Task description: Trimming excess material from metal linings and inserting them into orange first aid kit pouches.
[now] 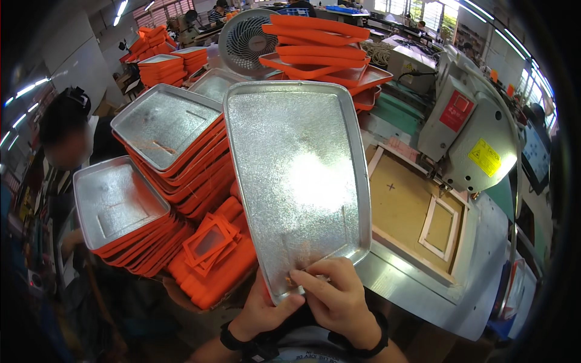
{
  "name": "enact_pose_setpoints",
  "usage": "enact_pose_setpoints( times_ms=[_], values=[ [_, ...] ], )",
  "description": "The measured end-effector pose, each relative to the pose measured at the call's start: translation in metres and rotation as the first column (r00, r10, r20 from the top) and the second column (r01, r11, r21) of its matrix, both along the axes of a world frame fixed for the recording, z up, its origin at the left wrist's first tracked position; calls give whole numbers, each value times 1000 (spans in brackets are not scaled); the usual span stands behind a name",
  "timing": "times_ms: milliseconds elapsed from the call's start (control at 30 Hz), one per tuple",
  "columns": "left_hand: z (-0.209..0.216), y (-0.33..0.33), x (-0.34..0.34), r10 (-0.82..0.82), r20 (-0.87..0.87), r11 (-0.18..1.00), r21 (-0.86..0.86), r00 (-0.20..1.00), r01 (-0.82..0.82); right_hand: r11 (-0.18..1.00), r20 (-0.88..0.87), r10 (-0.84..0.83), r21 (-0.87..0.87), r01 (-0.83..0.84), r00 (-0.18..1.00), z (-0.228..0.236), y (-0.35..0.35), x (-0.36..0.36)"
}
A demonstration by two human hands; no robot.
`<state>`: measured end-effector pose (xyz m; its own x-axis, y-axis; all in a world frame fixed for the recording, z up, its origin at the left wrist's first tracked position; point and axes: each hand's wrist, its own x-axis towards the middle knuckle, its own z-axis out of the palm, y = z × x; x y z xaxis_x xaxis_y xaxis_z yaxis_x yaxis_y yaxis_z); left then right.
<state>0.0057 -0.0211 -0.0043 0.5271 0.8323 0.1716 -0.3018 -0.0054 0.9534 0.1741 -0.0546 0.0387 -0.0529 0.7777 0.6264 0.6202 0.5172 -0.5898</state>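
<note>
A large rectangular panel (266, 163) with a silver foil face and raised rim stands tilted up in front of me. My left hand (266, 311) grips its lower left edge, thumb on the foil side and fingers behind. Near the bottom of the foil, my right hand (339, 296) is closed, its thumb and fingertips together beside a small orange bit, perhaps thread. Whether the fingertips hold that bit is too small to tell. A slit-like line runs across the foil just above the right hand.
Stacks of orange foil-faced panels (166, 127) rise at left, near small orange window frames (209, 242). An industrial sewing machine (478, 133) stands right, with a wooden-edged template (399, 206) on its metal table. Behind are a fan (245, 45) and orange pieces (321, 54). A person (66, 130) is at left.
</note>
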Motion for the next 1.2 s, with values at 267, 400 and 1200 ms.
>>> enact_pose_setpoints(
  times_ms=[267, 400, 1200],
  values=[
    [0, 3, -2, -19, -58, 998, 55, 998, 22, 1000, -92, -6, -5, 6, 996, -4, 1, 2],
    [1, 3, -3, -24, -80, 996, 83, 997, 30, 995, -119, -51, -90, 41, 992, 6, 2, -3],
    [3, 1, 2, -60, -31, 995, 77, 998, 62, 997, -46, 76, -14, -76, 996, 0, -2, 15]
  ],
)
